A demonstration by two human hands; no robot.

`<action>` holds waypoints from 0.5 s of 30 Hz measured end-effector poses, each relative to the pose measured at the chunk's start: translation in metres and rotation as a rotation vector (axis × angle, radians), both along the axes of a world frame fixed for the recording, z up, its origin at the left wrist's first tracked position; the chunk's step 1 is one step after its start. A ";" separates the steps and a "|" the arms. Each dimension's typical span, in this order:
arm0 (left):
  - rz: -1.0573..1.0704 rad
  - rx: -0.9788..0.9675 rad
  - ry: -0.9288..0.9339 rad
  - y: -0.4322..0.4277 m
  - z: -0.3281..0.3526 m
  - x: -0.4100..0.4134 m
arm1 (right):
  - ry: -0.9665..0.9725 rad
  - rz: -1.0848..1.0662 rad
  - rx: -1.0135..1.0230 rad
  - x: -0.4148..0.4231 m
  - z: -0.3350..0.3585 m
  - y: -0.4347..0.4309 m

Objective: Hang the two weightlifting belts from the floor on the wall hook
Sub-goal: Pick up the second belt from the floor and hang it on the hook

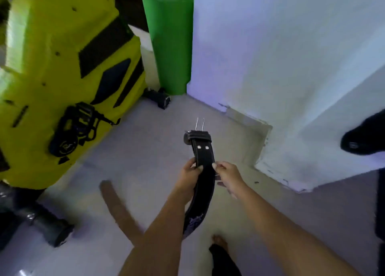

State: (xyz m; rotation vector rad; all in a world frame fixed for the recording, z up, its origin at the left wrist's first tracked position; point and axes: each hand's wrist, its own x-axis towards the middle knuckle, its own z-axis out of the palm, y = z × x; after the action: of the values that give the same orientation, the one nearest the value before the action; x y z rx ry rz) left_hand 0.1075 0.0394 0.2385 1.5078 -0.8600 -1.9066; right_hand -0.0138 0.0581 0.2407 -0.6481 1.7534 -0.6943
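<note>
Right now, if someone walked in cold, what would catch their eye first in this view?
First the big yellow machine body filling the left side, with a bright green rolled mat standing upright behind it against the white wall. Then, in the centre, the black belt held up by both hands, left hand and right hand, its two metal prongs pointing upward. A brown belt lies on the floor lower left.
</note>
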 end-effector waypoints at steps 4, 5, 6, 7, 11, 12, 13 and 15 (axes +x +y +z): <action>-0.013 -0.078 0.102 0.013 0.125 0.003 | -0.064 -0.129 -0.157 0.001 0.129 0.013; -0.011 -0.116 0.122 0.016 0.152 0.004 | -0.059 -0.135 -0.191 0.001 0.159 0.017; -0.009 -0.149 0.144 0.019 0.176 0.004 | -0.055 -0.137 -0.232 0.001 0.187 0.020; -0.013 -0.190 0.169 0.022 0.202 0.003 | -0.051 -0.139 -0.277 0.002 0.215 0.023; -0.038 -0.358 0.317 0.026 0.299 -0.003 | -0.094 -0.218 -0.444 -0.003 0.314 0.038; -0.046 -0.383 0.354 0.028 0.320 -0.007 | -0.126 -0.249 -0.478 -0.004 0.335 0.045; -0.059 -0.400 0.393 0.032 0.341 -0.011 | -0.172 -0.283 -0.511 -0.006 0.354 0.053; -0.100 -0.432 0.453 0.040 0.377 -0.023 | -0.231 -0.341 -0.572 -0.012 0.386 0.070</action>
State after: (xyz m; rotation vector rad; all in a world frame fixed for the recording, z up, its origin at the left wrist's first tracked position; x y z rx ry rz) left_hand 0.0843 0.0797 0.6155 0.7536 -1.0557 -1.8688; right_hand -0.0254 0.1284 0.6262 -0.6175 1.4608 -1.4789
